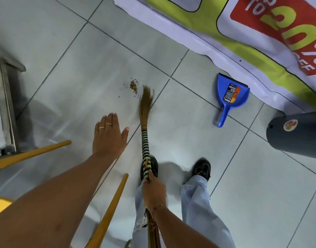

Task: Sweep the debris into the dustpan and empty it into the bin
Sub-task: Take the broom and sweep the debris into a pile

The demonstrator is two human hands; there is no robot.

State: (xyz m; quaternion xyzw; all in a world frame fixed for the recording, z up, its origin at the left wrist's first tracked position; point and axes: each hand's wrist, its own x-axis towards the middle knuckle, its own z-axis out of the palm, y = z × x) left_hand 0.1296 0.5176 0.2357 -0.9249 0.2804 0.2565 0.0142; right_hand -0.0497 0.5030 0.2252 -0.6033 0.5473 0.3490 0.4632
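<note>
A small pile of brown debris (133, 85) lies on the pale tiled floor. Just to its right are the blurred bristles of a grass broom (146, 102), whose black-and-white banded handle runs down to my right hand (153, 192), which grips it. My left hand (109, 135) hovers flat with fingers apart, holding nothing, to the left of the broom. A blue dustpan (231, 97) lies on the floor to the right, handle toward me. The dark grey bin (296, 133) stands at the right edge.
A printed banner (225, 29) covers the floor at the back right, touching the dustpan's mouth. Yellow wooden chair legs (109, 208) stand at the lower left. A grey metal frame (7, 108) is at the left edge. My shoes (201, 169) are near the broom handle.
</note>
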